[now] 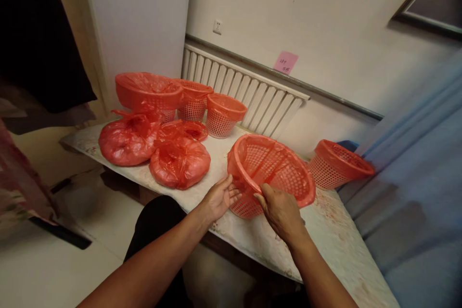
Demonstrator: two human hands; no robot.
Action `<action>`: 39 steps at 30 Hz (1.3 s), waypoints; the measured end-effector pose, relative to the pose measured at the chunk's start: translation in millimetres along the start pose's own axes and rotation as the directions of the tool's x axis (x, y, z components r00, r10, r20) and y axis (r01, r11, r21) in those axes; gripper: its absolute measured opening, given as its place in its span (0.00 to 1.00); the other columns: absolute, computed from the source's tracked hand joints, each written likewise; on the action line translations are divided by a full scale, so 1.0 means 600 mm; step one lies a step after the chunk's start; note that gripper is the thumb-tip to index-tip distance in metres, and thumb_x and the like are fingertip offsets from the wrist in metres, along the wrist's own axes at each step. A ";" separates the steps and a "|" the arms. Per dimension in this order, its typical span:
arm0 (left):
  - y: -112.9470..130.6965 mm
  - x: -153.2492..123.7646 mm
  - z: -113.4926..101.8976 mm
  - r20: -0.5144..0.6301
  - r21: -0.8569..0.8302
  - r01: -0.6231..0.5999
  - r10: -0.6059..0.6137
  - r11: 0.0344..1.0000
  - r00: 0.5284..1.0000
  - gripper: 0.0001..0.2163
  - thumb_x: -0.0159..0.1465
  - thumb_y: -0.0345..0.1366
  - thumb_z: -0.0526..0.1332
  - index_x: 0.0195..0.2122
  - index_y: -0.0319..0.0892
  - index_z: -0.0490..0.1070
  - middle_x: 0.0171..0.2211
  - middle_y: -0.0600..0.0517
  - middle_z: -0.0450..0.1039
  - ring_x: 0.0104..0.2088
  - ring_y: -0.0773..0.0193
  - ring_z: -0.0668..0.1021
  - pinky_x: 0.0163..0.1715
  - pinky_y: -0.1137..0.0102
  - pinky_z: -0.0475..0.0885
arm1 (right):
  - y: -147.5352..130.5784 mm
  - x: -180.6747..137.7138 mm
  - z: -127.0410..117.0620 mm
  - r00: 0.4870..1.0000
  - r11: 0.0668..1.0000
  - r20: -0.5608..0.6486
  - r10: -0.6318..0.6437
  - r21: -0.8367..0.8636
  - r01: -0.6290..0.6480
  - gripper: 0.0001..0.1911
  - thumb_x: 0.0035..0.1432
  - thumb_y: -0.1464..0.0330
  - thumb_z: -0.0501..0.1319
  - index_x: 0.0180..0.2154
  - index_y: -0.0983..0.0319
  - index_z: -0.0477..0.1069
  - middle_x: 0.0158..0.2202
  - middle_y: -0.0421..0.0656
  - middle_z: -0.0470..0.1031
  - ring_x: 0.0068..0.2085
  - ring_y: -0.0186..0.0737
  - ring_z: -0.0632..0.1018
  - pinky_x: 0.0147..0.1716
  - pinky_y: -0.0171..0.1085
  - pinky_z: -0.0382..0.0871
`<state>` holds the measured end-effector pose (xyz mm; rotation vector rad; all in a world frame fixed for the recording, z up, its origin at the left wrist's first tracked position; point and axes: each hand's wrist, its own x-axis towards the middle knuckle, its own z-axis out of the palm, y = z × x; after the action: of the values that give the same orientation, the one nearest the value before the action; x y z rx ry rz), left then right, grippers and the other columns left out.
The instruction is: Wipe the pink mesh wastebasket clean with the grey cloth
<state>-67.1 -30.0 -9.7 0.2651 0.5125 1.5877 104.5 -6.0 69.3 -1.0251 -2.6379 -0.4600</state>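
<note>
A perforated wastebasket [288,178], lined with a thin red plastic bag folded over its rim, leans toward me at the table's front. My right hand [281,211] grips the near rim, with the bag's folded edge under its fingers. Beside the basket's left wall, my left hand [220,197] is open, palm turned to the basket and fingers apart; its fingertips are at the bag's hanging edge. Just left of that hand lies a full, tied red plastic bag [180,163]. Another full red bag [126,139] sits farther left.
Behind the bags stand a wide lined basket [147,94] and two smaller lined baskets [195,106] [224,118]. Another lined basket [334,168] is at the right, by the blue curtain [411,187]. A white radiator [249,91] lines the wall behind the cloth-covered table [335,226].
</note>
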 end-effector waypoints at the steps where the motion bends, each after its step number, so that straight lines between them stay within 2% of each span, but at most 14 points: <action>1: -0.001 0.002 0.002 0.000 -0.003 -0.009 0.009 1.000 1.000 0.05 0.62 0.35 0.61 0.37 0.40 0.69 0.30 0.49 0.75 0.29 0.65 0.78 0.34 0.70 0.74 | -0.003 0.008 0.000 1.000 1.000 -0.004 0.000 -0.009 0.000 0.10 0.65 0.62 0.53 0.32 0.59 0.63 0.26 0.41 0.75 0.26 0.38 0.74 0.24 0.35 0.49; 6: -0.018 0.013 0.005 -0.013 -0.021 -0.024 0.024 0.999 1.000 0.06 0.58 0.26 0.64 0.35 0.40 0.69 0.29 0.52 0.75 0.28 0.68 0.78 0.34 0.72 0.73 | -0.005 0.034 0.005 1.000 1.000 -0.019 0.018 0.007 -0.018 0.09 0.64 0.63 0.54 0.33 0.60 0.65 0.26 0.42 0.75 0.27 0.39 0.75 0.24 0.35 0.53; 8: -0.023 0.017 0.004 -0.019 -0.023 -0.028 0.027 0.999 0.999 0.07 0.57 0.24 0.63 0.35 0.39 0.69 0.28 0.52 0.74 0.27 0.68 0.77 0.33 0.72 0.73 | 0.002 0.035 0.007 1.000 0.997 -0.019 -0.005 0.081 0.007 0.09 0.63 0.62 0.55 0.37 0.60 0.68 0.29 0.43 0.76 0.30 0.41 0.76 0.26 0.35 0.58; 11: -0.025 0.022 0.004 -0.032 -0.025 -0.039 0.038 0.999 0.999 0.07 0.57 0.22 0.61 0.35 0.38 0.69 0.28 0.52 0.74 0.26 0.69 0.77 0.32 0.73 0.72 | 0.028 0.024 0.005 0.993 0.953 -0.078 -0.094 0.281 0.112 0.17 0.62 0.61 0.57 0.50 0.61 0.65 0.41 0.47 0.77 0.41 0.44 0.77 0.38 0.39 0.67; 14: -0.025 0.024 0.005 -0.033 -0.031 -0.036 0.035 0.999 0.999 0.08 0.57 0.22 0.61 0.36 0.38 0.69 0.28 0.51 0.74 0.26 0.69 0.76 0.32 0.73 0.72 | 0.070 0.001 -0.002 0.983 0.899 -0.124 -0.134 0.403 0.173 0.22 0.61 0.59 0.58 0.54 0.60 0.63 0.49 0.49 0.73 0.48 0.45 0.74 0.47 0.44 0.67; 19: -0.031 0.022 0.005 -0.016 -0.066 -0.014 0.013 0.998 1.000 0.05 0.59 0.26 0.61 0.36 0.40 0.68 0.29 0.51 0.74 0.27 0.67 0.77 0.33 0.70 0.73 | 0.122 -0.030 -0.008 0.995 0.936 -0.038 -0.090 0.338 0.098 0.16 0.64 0.59 0.53 0.44 0.61 0.72 0.37 0.46 0.76 0.38 0.42 0.75 0.40 0.40 0.67; 22: -0.035 0.020 0.008 -0.013 -0.086 0.009 -0.010 0.996 1.000 0.03 0.62 0.32 0.61 0.35 0.40 0.67 0.27 0.50 0.73 0.27 0.66 0.77 0.33 0.69 0.73 | 0.116 -0.031 -0.004 0.998 0.961 -0.008 -0.064 0.268 0.063 0.18 0.65 0.58 0.49 0.36 0.61 0.72 0.30 0.44 0.75 0.32 0.40 0.74 0.34 0.37 0.64; 25: -0.033 0.017 0.014 -0.012 -0.096 0.008 -0.009 0.995 1.000 0.06 0.63 0.36 0.60 0.36 0.40 0.68 0.28 0.50 0.73 0.28 0.65 0.77 0.34 0.68 0.72 | 0.087 -0.020 0.002 0.999 0.979 -0.020 -0.039 0.201 0.042 0.19 0.66 0.58 0.48 0.33 0.61 0.71 0.27 0.42 0.73 0.29 0.38 0.73 0.30 0.34 0.61; 31: -0.024 0.014 0.023 -0.011 -0.093 -0.032 0.031 0.995 0.999 0.05 0.60 0.33 0.63 0.36 0.41 0.68 0.30 0.51 0.74 0.30 0.67 0.77 0.36 0.70 0.71 | 0.027 0.007 0.008 0.996 0.996 -0.072 0.050 0.081 -0.044 0.17 0.65 0.58 0.51 0.29 0.60 0.68 0.22 0.40 0.72 0.24 0.37 0.73 0.24 0.34 0.53; 35: -0.030 0.009 0.036 0.027 -0.064 -0.021 0.023 0.998 0.999 0.06 0.58 0.28 0.64 0.36 0.40 0.69 0.33 0.50 0.75 0.30 0.67 0.77 0.37 0.70 0.71 | 0.027 0.009 0.008 0.998 0.980 -0.049 0.033 0.198 -0.023 0.13 0.64 0.59 0.53 0.38 0.60 0.70 0.29 0.42 0.76 0.29 0.40 0.76 0.27 0.34 0.60; 39: -0.044 0.002 0.050 0.055 -0.027 0.015 -0.014 1.000 0.998 0.10 0.56 0.23 0.63 0.39 0.39 0.71 0.34 0.49 0.76 0.30 0.67 0.77 0.36 0.70 0.71 | 0.058 -0.004 0.002 0.994 0.903 -0.107 0.004 0.427 0.042 0.16 0.63 0.60 0.55 0.48 0.62 0.68 0.43 0.48 0.77 0.41 0.43 0.78 0.40 0.39 0.69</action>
<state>-30.1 -23.7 4.1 0.2833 0.4490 1.5678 130.4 17.2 74.0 -0.8073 -2.4923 0.0691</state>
